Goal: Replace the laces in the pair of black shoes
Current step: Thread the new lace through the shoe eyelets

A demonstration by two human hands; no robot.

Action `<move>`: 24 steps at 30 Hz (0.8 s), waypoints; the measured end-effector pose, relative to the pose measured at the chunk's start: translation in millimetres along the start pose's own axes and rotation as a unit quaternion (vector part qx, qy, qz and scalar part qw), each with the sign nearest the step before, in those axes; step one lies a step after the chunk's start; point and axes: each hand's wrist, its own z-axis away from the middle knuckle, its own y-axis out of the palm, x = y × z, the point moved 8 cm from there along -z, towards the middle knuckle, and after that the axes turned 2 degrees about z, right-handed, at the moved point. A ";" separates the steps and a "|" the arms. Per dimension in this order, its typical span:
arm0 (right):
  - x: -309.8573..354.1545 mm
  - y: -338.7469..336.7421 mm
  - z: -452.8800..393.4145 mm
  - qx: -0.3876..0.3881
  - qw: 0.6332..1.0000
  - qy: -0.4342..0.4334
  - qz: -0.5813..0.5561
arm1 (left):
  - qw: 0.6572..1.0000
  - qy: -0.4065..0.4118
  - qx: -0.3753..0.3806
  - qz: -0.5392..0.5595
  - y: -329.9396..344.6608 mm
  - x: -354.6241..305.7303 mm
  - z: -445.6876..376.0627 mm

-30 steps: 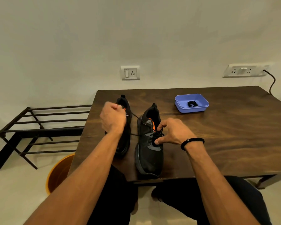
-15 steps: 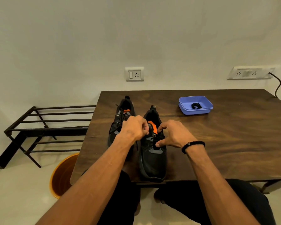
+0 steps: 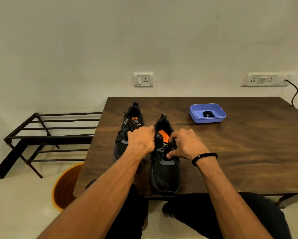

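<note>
Left hand [image 3: 141, 139]: curled into a fist, knuckles up — whatever it grips is hidden.
Right hand [image 3: 186, 145]: fingers bent, thumb and forefinger pinching — black band at the wrist.
Forearms: both bare, reaching forward.

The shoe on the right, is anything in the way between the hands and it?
No, nothing visible is. Both hands are already at that shoe: the left hand is curled at its near-left side, and the right hand pinches at its lacing. The other shoe sits beside it, partly under the left hand, not between.
</note>
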 end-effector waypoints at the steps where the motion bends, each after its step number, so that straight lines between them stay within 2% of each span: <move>1: -3.0 -0.4 -0.5 -0.001 1.000 0.005 -0.005 | 1.000 -0.022 -0.008 -0.003 -2.7 6.8 0.9; 6: -1.7 3.4 -1.5 0.012 1.000 0.010 -0.001 | 0.996 -0.085 -0.030 0.019 -6.5 23.7 2.0; 8: -4.2 4.0 -2.2 0.013 1.000 0.015 -0.014 | 0.993 -0.073 -0.021 0.096 -0.9 23.2 -1.4; 10: -6.3 3.8 -1.9 0.013 0.999 0.013 -0.032 | 0.982 -0.067 0.031 0.176 10.2 21.9 -2.3; 14: -3.1 3.0 0.9 0.022 0.996 0.003 -0.084 | 0.949 -0.098 0.188 0.233 31.0 14.0 12.0; 17: -3.1 -8.6 5.5 0.004 0.981 0.015 -0.195 | 0.914 -0.071 0.190 0.350 11.8 -0.6 18.9; 19: -0.1 -15.9 11.0 0.014 0.937 0.019 -0.349 | 0.876 -0.039 0.161 0.453 -8.2 -12.9 22.4; 21: 6.3 -15.4 16.2 0.063 0.850 0.034 -0.522 | 0.831 0.007 0.140 0.539 -24.7 -24.3 24.5; 24: 12.5 -12.2 17.9 0.126 0.723 0.051 -0.677 | 0.782 0.072 0.138 0.603 -35.3 -35.7 25.6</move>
